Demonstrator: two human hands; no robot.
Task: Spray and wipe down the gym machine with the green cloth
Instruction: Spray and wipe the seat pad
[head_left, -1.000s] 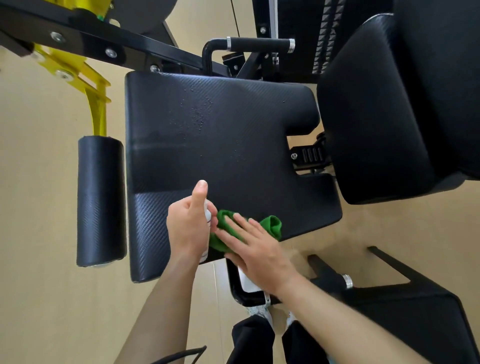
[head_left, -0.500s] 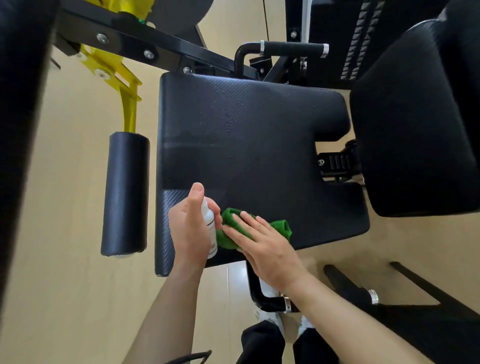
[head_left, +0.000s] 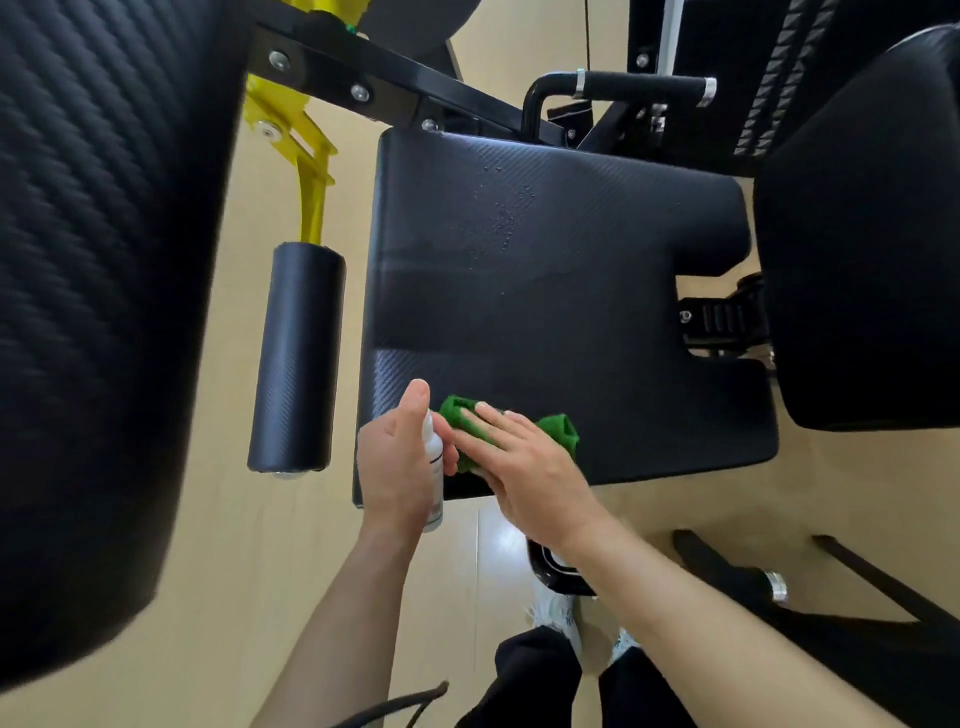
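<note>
The gym machine's black seat pad (head_left: 545, 291) fills the middle of the head view, with spray droplets near its far side. A green cloth (head_left: 558, 428) lies folded near the pad's near edge. My right hand (head_left: 524, 467) presses flat on the cloth with straight fingers. My left hand (head_left: 395, 462) grips a small white spray bottle (head_left: 435, 462) upright just left of the cloth, thumb pointing up along it.
A black roller pad (head_left: 296, 358) on a yellow arm (head_left: 311, 202) hangs left of the seat. A large black pad (head_left: 98, 291) looms at the far left, the backrest (head_left: 862, 249) at the right. A black handle (head_left: 639, 85) sits behind the seat. Black frame bars (head_left: 810, 587) lie bottom right.
The view has shifted so the machine sits further right and a big black pad has come in at the left. Both hands stay at the seat's near edge, right on the cloth.
</note>
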